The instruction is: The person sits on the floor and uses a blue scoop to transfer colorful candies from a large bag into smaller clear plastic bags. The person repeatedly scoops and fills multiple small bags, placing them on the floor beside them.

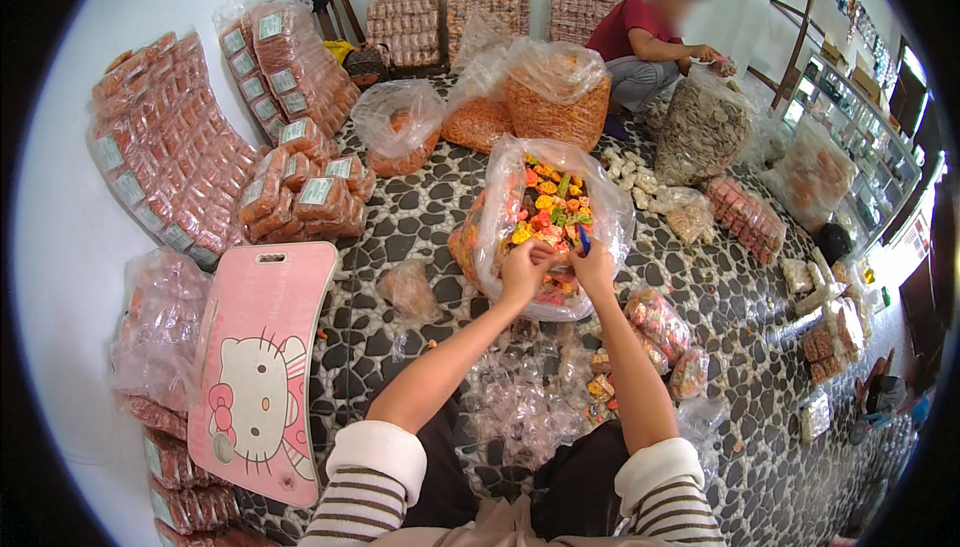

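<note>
Just beneath and ahead of the left hand (527, 269) and the right hand (594, 265), a large clear bag (608, 192) sits on the floor (400, 232), its mouth open upward. The mouth's long axis runs away from the body, so most of the colourful snack pieces (553, 209) lie beyond the fingertips, with the hands over the near end. Neither hand is clearly nearer: the left is by the near-left rim, the right by the near-right, the two close together. The right fingers seem closed around a slim blue item (584, 239); the left fingers are bent inward, but whether they pinch anything I cannot tell. Back from the hands, between the forearms, lies a heap of clear plastic bags (530, 412); outside the right forearm are filled packets (660, 325).
</note>
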### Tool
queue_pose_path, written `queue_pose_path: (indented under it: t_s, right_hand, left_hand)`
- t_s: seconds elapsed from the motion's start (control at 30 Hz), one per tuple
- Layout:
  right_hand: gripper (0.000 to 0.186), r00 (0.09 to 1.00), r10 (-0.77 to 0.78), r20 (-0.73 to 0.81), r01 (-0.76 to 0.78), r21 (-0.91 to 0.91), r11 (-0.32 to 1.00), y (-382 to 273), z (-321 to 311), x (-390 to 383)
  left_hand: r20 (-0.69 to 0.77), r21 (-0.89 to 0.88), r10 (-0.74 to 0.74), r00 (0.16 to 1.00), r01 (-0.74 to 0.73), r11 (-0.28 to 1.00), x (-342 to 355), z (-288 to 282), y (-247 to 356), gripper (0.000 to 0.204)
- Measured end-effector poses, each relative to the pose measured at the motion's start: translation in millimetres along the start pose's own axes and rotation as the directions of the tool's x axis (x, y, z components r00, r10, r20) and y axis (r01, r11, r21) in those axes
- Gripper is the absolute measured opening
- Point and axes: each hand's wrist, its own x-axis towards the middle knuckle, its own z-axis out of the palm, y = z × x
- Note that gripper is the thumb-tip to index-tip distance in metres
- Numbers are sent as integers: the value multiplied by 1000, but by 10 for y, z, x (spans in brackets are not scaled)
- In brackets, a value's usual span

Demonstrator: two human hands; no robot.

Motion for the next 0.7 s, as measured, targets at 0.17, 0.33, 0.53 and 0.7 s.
queue_pose_path:
  t_s: [0.17,0.33,0.53,0.7]
  right_hand:
    - [17,951,177,255,-257,323,911,73,-40,26]
    - [15,966,229,118,-255,318,913,32,-180,82]
    - [11,899,276,340,-423,517,744,-43,-233,61]
    - [11,831,388,399,-556,592,583,-86,-287,37]
  left_hand:
    - [-308,-53,-161,938,153,987,82,-68,-18,18]
    - [-7,52,117,993,-116,992,122,-111,-18,42]
    - [296,-334,-438,849,521,785,101,-95,125,43]
    - [331,-552,-478,814,578,601,183,-245,126,43]
